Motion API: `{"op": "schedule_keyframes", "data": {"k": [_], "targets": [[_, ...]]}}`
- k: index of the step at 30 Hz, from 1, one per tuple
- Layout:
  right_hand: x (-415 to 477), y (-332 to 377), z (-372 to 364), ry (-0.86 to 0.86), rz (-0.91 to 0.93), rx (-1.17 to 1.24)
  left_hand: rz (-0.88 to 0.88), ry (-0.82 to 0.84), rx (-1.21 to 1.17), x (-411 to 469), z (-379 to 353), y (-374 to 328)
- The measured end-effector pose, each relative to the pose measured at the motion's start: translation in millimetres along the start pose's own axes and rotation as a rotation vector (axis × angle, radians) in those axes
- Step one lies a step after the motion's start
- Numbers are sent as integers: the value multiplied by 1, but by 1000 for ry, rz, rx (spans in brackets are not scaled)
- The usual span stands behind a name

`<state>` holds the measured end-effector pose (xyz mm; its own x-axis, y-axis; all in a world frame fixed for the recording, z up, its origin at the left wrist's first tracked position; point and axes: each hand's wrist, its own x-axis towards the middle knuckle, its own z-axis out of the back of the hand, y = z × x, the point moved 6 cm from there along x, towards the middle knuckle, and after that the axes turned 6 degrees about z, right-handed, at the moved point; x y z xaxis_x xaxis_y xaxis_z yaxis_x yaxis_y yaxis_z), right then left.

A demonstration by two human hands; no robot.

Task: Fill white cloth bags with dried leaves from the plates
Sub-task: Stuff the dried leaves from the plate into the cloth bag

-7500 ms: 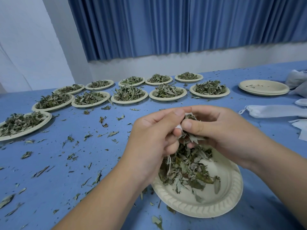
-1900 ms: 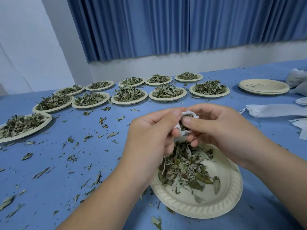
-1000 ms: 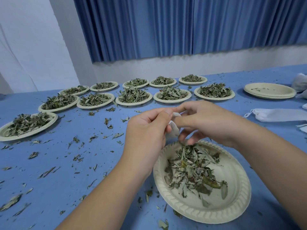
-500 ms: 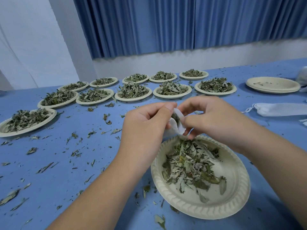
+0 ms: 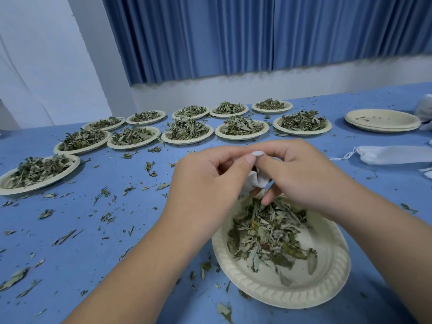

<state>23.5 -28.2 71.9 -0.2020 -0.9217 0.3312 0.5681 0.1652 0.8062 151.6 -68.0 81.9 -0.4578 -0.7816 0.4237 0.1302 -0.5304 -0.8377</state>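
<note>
Here, the left hand point(image 5: 205, 183) and the right hand point(image 5: 304, 181) meet just above the far rim of the near plate point(image 5: 327, 285), their curled fingers point(image 5: 228, 154) pinching a crumpled white cloth bag point(image 5: 257, 182) between them. The dried leaves point(image 5: 266, 232) lie heaped in that plate on the blue bench point(image 5: 131, 249), right under the bag. Farther back stand 11 more leaf-filled plates point(image 5: 187, 141), with a flat spare bag point(image 5: 395, 155) lying to the right.

The left hand point(image 5: 205, 185) and right hand point(image 5: 304, 178) hide most of the white cloth bag point(image 5: 257, 181).
</note>
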Motion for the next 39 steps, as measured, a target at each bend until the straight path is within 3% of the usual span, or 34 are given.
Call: {"op": "schedule_keyframes", "data": {"k": [4, 6, 13, 20, 28, 36, 39], "targets": [[-1, -4, 3, 21, -73, -22, -46, 24, 323, -3, -7, -1], [-1, -3, 4, 20, -73, -44, -27, 21, 366, -4, -8, 0], [-3, 5, 8, 10, 66, -157, 159, 21, 229, -4, -3, 8], [-2, 4, 5, -37, 54, -44, 40, -11, 366, -1, -3, 4], [-2, -1, 4, -84, -18, 91, -62, 46, 281, -3, -10, -1], [6, -8, -2, -214, -53, -225, -74, 90, 203, -11, -25, -3], [5, -8, -3, -197, -21, -129, -67, 59, 212, -8, -21, -2]]}}
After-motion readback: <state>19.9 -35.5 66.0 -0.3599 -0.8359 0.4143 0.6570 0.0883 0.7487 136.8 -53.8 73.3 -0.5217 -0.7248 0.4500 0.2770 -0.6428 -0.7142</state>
